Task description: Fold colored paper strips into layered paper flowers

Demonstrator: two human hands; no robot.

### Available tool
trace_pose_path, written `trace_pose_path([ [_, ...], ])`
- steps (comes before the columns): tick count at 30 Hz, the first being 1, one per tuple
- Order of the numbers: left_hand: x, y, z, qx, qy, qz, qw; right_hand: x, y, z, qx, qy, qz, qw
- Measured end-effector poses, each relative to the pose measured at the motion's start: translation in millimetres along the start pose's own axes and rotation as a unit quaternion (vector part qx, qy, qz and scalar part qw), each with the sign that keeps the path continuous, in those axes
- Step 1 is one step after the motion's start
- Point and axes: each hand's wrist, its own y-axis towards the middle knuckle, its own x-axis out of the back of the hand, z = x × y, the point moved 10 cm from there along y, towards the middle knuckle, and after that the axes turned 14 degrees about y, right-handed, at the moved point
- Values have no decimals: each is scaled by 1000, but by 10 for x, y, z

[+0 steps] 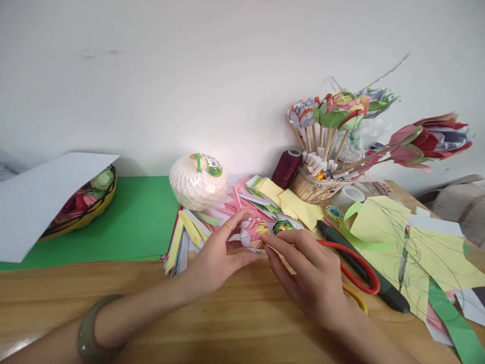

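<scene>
Gripping a small pink, lilac and yellow paper flower (pixel 250 231), the left hand (pixel 215 253) holds it between thumb and fingers, with a ring on one finger and a bangle (pixel 91 328) on the wrist. At the flower's near right edge, the right hand (pixel 310 270) has thumb and forefinger pinched together on the paper, so the flower sits between both hands, just above the wooden table (pixel 182 328). Right behind the right fingertips lies a green folded piece (pixel 283 226). Beyond the left hand stands a white, wrapped round object (pixel 197 184), with paper strips (pixel 185 232) fanned out between it and that hand. Just beside the right hand, on its outer side, are red-handled scissors (pixel 373 284) and a long dark-handled tool (pixel 392 299); farther out are yellow sheets (pixel 443 253) under tangled thin wire. Beyond the right hand, a basket (pixel 314 192) holds stemmed paper flowers (pixel 341 108), near a maroon thread spool (pixel 287 169).
</scene>
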Motion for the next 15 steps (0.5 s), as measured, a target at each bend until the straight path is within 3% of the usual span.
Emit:
trace_pose_path([
  [11,132,10,5,32,10,-62,998,-33,-36,89,52,-71,6,996],
  [15,163,4,-65,-15,42,-77,996,-7,-22,48,23,-34,-4,999],
])
